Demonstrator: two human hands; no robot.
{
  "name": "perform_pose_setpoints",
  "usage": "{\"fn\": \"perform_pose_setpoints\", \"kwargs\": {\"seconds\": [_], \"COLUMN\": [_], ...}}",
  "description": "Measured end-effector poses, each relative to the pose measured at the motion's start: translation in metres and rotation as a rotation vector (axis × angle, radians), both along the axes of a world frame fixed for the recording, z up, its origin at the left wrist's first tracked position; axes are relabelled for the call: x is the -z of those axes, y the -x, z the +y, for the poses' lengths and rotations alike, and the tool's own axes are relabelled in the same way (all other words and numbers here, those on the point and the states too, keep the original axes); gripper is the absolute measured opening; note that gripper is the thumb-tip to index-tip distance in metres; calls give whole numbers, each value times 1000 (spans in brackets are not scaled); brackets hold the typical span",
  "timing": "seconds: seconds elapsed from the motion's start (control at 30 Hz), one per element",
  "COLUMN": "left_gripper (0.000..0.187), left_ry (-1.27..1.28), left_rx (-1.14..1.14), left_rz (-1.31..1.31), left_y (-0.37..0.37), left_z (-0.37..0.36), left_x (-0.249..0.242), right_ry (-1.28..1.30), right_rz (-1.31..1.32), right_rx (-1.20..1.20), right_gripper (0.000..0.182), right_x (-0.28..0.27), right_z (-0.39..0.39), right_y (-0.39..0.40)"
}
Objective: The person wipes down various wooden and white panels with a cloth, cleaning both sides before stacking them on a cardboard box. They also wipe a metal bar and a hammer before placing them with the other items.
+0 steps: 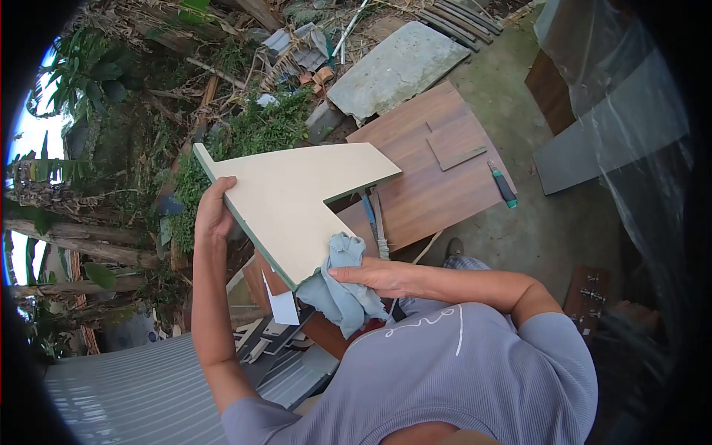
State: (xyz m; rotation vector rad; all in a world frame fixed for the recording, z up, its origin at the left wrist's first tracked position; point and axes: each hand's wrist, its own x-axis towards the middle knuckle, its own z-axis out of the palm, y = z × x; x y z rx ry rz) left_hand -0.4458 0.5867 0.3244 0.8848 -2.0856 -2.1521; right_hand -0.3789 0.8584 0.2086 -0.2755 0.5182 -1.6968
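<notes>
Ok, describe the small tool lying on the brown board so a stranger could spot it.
Find the big brown wood-grain board lying on the concrete. At its right edge lies a utility knife, slim, dark with green ends, unlike the flat wooden offcut beside it.

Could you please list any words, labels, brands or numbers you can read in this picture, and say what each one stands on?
White cursive lettering on the chest of the grey shirt: seen at an angle, too stretched to read.
Cream board held by the left hand: no text.
Blue-grey cloth under the right hand: no text.
Utility knife on the brown panel: no readable brand.
</notes>
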Motion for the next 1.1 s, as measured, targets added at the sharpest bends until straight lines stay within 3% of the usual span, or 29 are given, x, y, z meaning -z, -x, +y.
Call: {"fn": "perform_pose_setpoints", "kwargs": {"seconds": [0.13, 0.3, 0.37, 0.43, 0.5, 0.57, 0.63, 0.73, 0.77, 0.83, 0.87, 0.97, 1.03, 1.1], "left_gripper": [33, 39, 40, 42, 45, 48, 51, 46, 46, 45, 47, 47, 47, 47], "left_ry": [59, 182, 217, 248, 269, 145, 121, 276, 275, 522, 546, 546, 544, 547], "left_rx": [23, -3, -90, -105, -93, -102, -34, -122, -120, -74, -63, -88, -114, -139], "left_rz": [-16, 15, 34, 37, 48, 137, 126, 125, 115, 54, 37, 44, 46, 54], "left_y": [13, 9, 7, 7, 7, 9, 1, 3, 2, -4, -7, -11, -14, -13], "left_z": [-14, -7, 15, 28, 41, 51, 62, 82, 86, 93, 89, 91, 94, 96], "left_x": [11, 15, 11, 5, 2, 6, 5, -1, 0, -2, 1, 5, 7, 9], "right_ry": [5, -166, -193, -290, -187, 18, -82, -143, -149, -344, -391, -577, -743, -821], "right_rz": [42, 231, 383, 624, 848, 937, 1332, 1366, 1358, 1050, 1081, 956, 777, 782], "right_rx": [-2, 335, 492, 576, 441, 630, 1052, 1073, 1071, 1072, 1105, 1132, 1037, 1055], "right_gripper": [56, 51, 52, 51, 55, 63, 73, 77, 77, 71, 68, 55, 54, 55], "right_x": [3, 28, 9, -2, -28, -37, -26, -12, 2, 49, 77, 164, 222, 275], "right_z": [8, 45, 39, 12, -19, -70, -120, -126, -128, -126, -124, -115, -110, -106], "right_y": [12, 63, 77, 84, 87, 77, 78, 114, 127, 155, 173, 220, 242, 260]}}
